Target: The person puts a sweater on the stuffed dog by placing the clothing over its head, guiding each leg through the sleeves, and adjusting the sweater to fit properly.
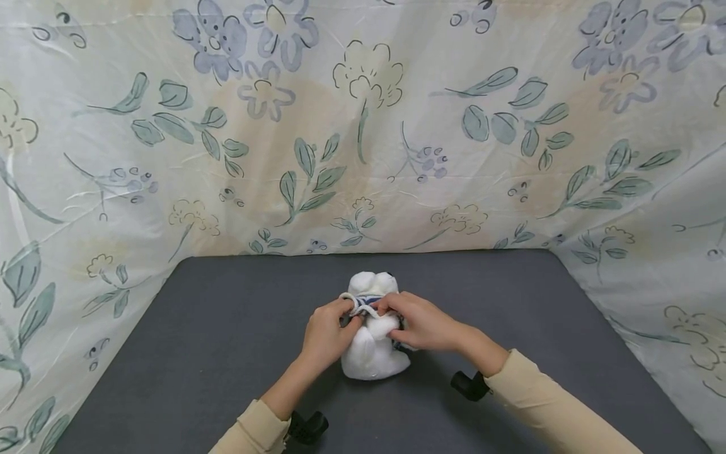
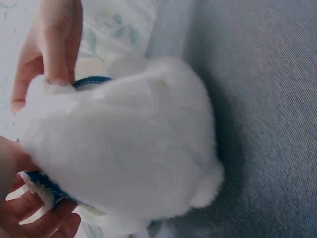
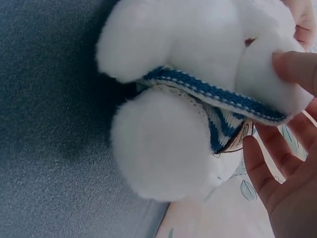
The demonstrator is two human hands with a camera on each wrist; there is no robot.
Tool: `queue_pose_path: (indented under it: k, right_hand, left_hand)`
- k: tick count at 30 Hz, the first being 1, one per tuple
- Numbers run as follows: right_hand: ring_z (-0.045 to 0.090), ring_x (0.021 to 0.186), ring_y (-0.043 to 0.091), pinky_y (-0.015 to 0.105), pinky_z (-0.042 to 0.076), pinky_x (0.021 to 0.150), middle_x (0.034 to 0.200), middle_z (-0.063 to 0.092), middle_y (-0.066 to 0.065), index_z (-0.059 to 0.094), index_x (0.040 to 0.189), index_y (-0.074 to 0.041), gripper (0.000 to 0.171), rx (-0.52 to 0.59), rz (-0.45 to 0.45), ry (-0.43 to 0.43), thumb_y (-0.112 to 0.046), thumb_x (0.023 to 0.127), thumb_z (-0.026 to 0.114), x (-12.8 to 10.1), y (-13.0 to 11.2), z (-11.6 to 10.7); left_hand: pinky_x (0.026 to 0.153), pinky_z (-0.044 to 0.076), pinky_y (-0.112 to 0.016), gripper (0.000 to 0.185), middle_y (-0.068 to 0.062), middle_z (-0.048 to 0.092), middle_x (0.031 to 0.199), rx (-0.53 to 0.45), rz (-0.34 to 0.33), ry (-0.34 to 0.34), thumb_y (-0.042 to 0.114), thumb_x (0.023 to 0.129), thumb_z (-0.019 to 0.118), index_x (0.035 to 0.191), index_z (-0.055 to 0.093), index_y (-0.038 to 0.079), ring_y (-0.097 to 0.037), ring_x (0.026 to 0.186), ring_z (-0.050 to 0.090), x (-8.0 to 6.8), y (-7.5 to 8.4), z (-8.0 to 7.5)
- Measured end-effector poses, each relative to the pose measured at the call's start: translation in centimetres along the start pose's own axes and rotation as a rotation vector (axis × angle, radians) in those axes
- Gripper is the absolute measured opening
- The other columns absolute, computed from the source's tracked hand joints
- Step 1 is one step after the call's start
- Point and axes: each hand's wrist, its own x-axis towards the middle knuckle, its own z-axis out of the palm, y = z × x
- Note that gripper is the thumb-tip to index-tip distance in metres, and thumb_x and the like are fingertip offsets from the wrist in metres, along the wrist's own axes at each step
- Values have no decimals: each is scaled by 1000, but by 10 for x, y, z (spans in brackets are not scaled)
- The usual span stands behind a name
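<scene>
My left hand [image 1: 326,334] is curled onto the left side of a white plush toy [image 1: 371,343], fingers pinching the blue-and-white knitted garment [image 3: 218,101] that wraps round it, and on the left wrist cam I can see those fingers [image 2: 37,213] tucked under the knit edge at the bottom. My right hand [image 1: 422,321] is on the other side, fingertips hooked over the top edge of the same knit up by the toy's middle; on the right wrist cam a thumb [image 3: 294,67] presses into the fluff while the other fingers sit fairly straight just beside the garment, so it's more of a thumb-and-finger pinch than a full grip. The toy itself sits upright on the dark grey mat [image 1: 187,328], roughly in the middle and toward the near edge, between my two hands. Cream sleeves [image 1: 558,410] cover both forearms, and there's a black wrist-mounted camera bit [image 1: 467,384] poking out under each one. The mat is a flat felt-looking surface, and it's boxed in on three sides by a pale floral sheet [image 1: 363,126] with blue-grey flowers and green leaves, hung like a backdrop.
</scene>
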Motion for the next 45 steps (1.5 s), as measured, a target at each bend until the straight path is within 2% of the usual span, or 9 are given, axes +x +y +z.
queue_pose_path:
  k: [3,7,9,11,13,18,26,34,45]
  right_hand:
    - [50,91,7,25,45,77,106,55,-7,51,110,-18,34,-10,-4,-2,-16,81,70,3,0,1]
    - [53,100,9,28,47,82,117,54,-1,46,130,-13,54,-2,-12,-11,-17,82,70,6,-1,1]
    - [53,97,8,25,47,80,118,53,0,43,136,-13,60,-3,-24,-22,-17,83,69,8,0,0]
    - [50,89,8,22,46,73,113,51,0,45,136,-13,58,-9,-40,-34,-17,83,68,8,0,-1]
    - [47,81,7,19,44,66,108,50,0,51,131,-13,51,-22,-50,-41,-17,83,68,9,-1,-2]
    - [48,76,7,19,42,64,102,51,0,58,120,-12,41,-93,-50,-49,-20,82,70,13,-3,-5]
    - [48,67,3,19,40,57,87,55,-9,57,94,-19,27,-157,28,-29,-28,76,75,21,-4,-4]
    - [36,50,3,18,27,44,62,44,-13,51,75,-21,30,-227,120,20,-34,71,78,26,-10,-1]
    - [32,46,4,18,22,41,55,41,-11,45,67,-20,37,-324,173,67,-35,70,79,27,-13,5]
  left_hand:
    - [48,31,-20,14,5,54,66,-36,-9,-9,13,75,72,70,59,18,-8,55,44,0,3,-2]
    - [49,35,-19,13,6,57,69,-59,-21,-19,12,75,71,72,60,17,-8,57,48,-1,6,-5]
    - [50,36,-19,11,6,58,69,-65,-21,-18,12,75,71,73,62,17,-7,58,49,-1,8,-5]
    - [52,39,-19,9,6,59,71,-72,-13,-17,11,76,71,75,64,16,-7,60,52,-1,9,-5]
    - [54,41,-19,7,6,62,74,-79,-2,-16,10,76,70,79,66,15,-8,64,56,-2,9,-5]
    - [58,45,-19,9,5,64,77,-97,13,-26,10,77,69,85,70,13,-8,66,59,-3,11,-5]
    - [60,49,-19,12,3,66,81,-115,19,-10,10,78,69,89,71,11,-8,67,61,-4,12,-6]
    - [59,49,-17,8,4,65,78,-87,55,13,10,77,71,84,71,12,-7,65,61,-5,14,-7]
    - [57,48,-16,8,7,61,72,-52,88,47,10,74,74,79,69,15,-5,61,59,-6,17,-8]
